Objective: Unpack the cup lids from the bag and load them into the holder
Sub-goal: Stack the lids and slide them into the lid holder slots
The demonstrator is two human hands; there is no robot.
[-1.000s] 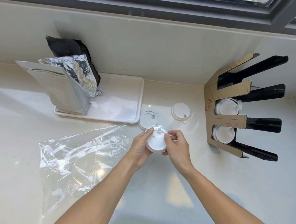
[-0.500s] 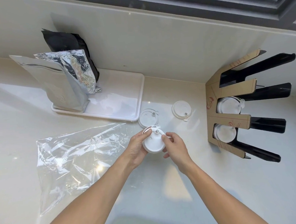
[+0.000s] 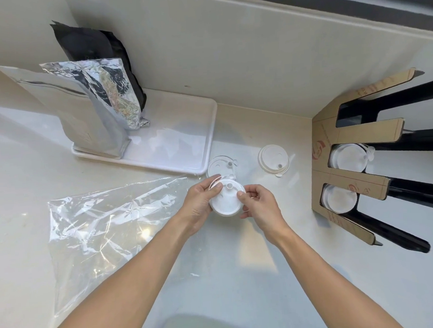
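My left hand (image 3: 201, 201) and my right hand (image 3: 260, 206) both grip a small stack of white cup lids (image 3: 226, 201) above the counter's middle. My left thumb lifts the edge of the top lid. Two loose lids lie just beyond: a clear one (image 3: 220, 165) by the tray corner and a white one (image 3: 273, 157) to its right. The empty clear plastic bag (image 3: 108, 228) lies flat on the left. At the right, the cardboard-and-black lid holder (image 3: 351, 181) has lids in its middle slot (image 3: 348, 157) and its lower slot (image 3: 339, 199); the top slot holds none.
A white tray (image 3: 204, 149) sits against the back wall with a silver foil pouch (image 3: 90, 113) and a black pouch (image 3: 94, 52) standing on it. The wall and window sill run behind. The counter's front edge is at lower left.
The camera has tilted a little. My hands keep the lid stack in nearly the same place, with my left thumb now prying at the top lid's edge.
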